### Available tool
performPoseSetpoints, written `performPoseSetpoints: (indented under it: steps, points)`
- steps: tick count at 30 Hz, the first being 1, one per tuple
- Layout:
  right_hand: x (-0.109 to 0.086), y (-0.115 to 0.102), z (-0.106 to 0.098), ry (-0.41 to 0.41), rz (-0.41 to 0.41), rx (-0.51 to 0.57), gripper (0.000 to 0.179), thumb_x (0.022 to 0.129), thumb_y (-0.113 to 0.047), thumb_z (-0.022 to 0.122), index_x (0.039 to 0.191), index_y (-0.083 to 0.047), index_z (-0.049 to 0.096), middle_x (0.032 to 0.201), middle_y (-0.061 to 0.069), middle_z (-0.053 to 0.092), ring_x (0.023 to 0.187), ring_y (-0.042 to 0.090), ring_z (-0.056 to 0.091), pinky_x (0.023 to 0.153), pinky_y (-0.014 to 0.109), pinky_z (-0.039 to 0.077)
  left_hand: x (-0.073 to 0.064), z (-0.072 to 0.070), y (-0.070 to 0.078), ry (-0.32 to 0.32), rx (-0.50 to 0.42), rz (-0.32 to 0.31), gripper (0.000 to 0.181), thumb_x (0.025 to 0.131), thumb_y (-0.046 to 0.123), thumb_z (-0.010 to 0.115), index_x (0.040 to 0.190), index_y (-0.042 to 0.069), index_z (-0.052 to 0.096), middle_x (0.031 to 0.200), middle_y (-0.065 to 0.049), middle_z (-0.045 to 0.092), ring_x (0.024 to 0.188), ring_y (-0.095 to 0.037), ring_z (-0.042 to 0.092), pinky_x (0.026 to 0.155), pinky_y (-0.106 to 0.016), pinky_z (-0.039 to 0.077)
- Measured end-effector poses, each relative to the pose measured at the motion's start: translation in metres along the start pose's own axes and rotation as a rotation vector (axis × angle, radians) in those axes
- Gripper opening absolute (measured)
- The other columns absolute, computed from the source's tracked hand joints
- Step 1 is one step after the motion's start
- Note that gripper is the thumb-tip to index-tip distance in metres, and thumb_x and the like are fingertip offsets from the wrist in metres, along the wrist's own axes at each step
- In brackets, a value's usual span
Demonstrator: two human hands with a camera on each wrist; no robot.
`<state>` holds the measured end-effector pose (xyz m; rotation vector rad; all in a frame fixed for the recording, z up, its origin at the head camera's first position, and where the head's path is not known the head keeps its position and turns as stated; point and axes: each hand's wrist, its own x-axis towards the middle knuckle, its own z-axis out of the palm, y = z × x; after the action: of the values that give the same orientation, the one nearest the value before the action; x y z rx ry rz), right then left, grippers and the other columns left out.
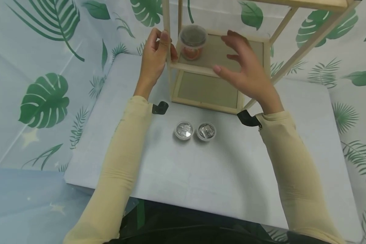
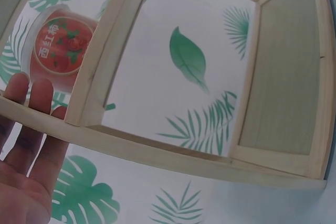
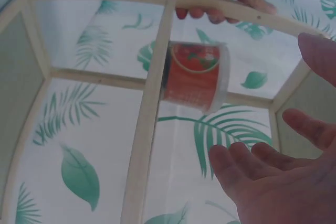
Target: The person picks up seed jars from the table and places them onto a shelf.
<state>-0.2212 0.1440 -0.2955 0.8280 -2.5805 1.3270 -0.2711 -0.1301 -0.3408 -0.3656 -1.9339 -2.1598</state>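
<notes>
A wooden shelf rack (image 1: 201, 70) with a mid-level board stands at the back of the table. My left hand (image 1: 155, 54) grips its front left post, with the fingers (image 2: 41, 95) curled round behind the wood. Just right of that hand, a clear plastic tub (image 1: 192, 42) with a red tomato label stands upright on the middle board. My right hand (image 1: 247, 66) hovers in front of the board's right part, fingers spread and holding nothing. In the right wrist view the tub (image 3: 194, 74) is apart from the right fingers (image 3: 239, 158).
Two small round clear containers (image 1: 184, 130) with silvery contents sit side by side on the white table (image 1: 183, 179), in front of the rack. Overhead, the rack's top rail (image 1: 317, 3) crosses the upper right. Leaf-patterned cloth (image 1: 45, 98) hangs around the table.
</notes>
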Motion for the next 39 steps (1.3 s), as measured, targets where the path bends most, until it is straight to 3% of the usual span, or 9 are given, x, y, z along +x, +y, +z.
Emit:
performPoseSetpoints:
  steps: [8,14,19,32,39]
  points:
    - [-0.024,-0.002,0.004,0.077,-0.065,0.008,0.067,0.094,-0.006,0.078,0.154,0.001,0.051,0.165,0.006,0.04,0.146,0.018,0.044,0.11,0.033,0.046,0.0,0.0,0.0,0.004,0.001,0.011,0.024,0.118,0.011,0.04,0.096,0.013,0.051,0.076,-0.013,0.065,0.074,-0.031,0.063,0.073,-0.034,0.048]
    - [-0.045,0.01,0.012,0.089,-0.106,0.075,0.059,0.094,-0.002,0.075,0.148,0.005,0.055,0.161,0.012,0.044,0.143,0.022,0.046,0.108,0.034,0.048,0.0,-0.001,0.0,0.014,-0.011,0.013,0.025,0.118,0.009,0.039,0.095,0.013,0.049,0.073,-0.013,0.064,0.073,-0.032,0.061,0.072,-0.033,0.047]
    - [-0.063,0.024,0.022,0.073,-0.053,0.11,0.057,0.094,0.002,0.075,0.148,0.006,0.055,0.161,0.018,0.043,0.144,0.021,0.044,0.107,0.033,0.048,0.001,0.0,-0.001,0.007,-0.025,0.009,0.025,0.118,0.009,0.039,0.095,0.012,0.049,0.073,-0.013,0.063,0.072,-0.031,0.061,0.073,-0.034,0.048]
    - [-0.098,0.048,0.048,0.06,0.026,0.122,0.058,0.092,0.001,0.078,0.147,0.0,0.059,0.165,0.006,0.042,0.147,0.026,0.044,0.109,0.034,0.045,0.0,0.001,-0.002,0.009,-0.034,0.007,0.026,0.118,0.009,0.039,0.094,0.012,0.047,0.073,-0.013,0.063,0.073,-0.031,0.061,0.075,-0.035,0.048]
    - [-0.117,0.066,0.065,0.0,0.048,0.123,0.061,0.092,-0.001,0.08,0.15,-0.002,0.057,0.168,0.006,0.039,0.146,0.03,0.045,0.111,0.036,0.043,0.0,0.001,-0.002,0.011,-0.021,0.011,0.026,0.118,0.008,0.039,0.094,0.013,0.047,0.073,-0.013,0.063,0.073,-0.031,0.061,0.075,-0.034,0.048]
